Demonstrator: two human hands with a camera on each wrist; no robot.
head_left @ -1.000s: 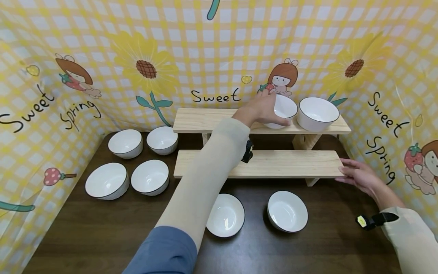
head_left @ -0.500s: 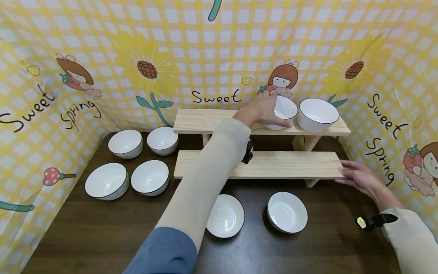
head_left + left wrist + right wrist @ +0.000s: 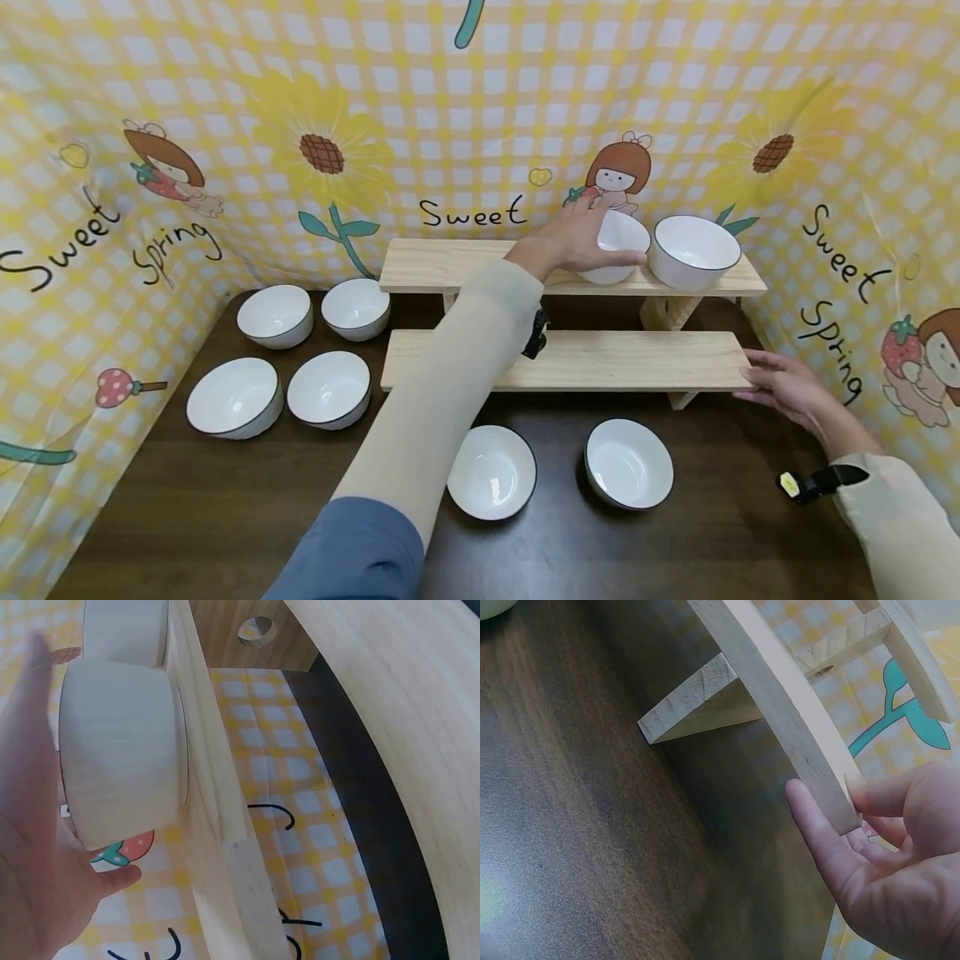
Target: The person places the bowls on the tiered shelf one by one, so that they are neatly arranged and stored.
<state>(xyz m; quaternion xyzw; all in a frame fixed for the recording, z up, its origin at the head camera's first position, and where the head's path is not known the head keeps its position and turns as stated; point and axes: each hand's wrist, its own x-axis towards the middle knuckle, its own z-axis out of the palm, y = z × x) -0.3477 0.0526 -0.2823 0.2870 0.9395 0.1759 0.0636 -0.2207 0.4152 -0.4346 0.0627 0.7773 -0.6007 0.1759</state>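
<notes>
On the upper board of a two-step wooden stand [image 3: 630,360], my left hand [image 3: 562,240] is spread about the left side of a white bowl [image 3: 621,229]. In the left wrist view, the fingers lie straight beside the bowl [image 3: 124,746] and do not grip it. A second white bowl [image 3: 696,250] with a dark rim sits just to its right. At the lower board's right end, my right hand [image 3: 791,387] pinches the wood, with fingers [image 3: 817,832] on both sides of the board edge [image 3: 821,772].
Two white bowls [image 3: 492,472] [image 3: 628,464] stand on the dark table [image 3: 570,558] before the stand. Several more bowls [image 3: 330,389] are grouped at the left. Yellow checked cloth [image 3: 465,125] encloses the back and sides.
My left thumb has lifted and straightened at the bowl's front rim, and the hand has shifted slightly left. The bowl and my right hand stay in place.
</notes>
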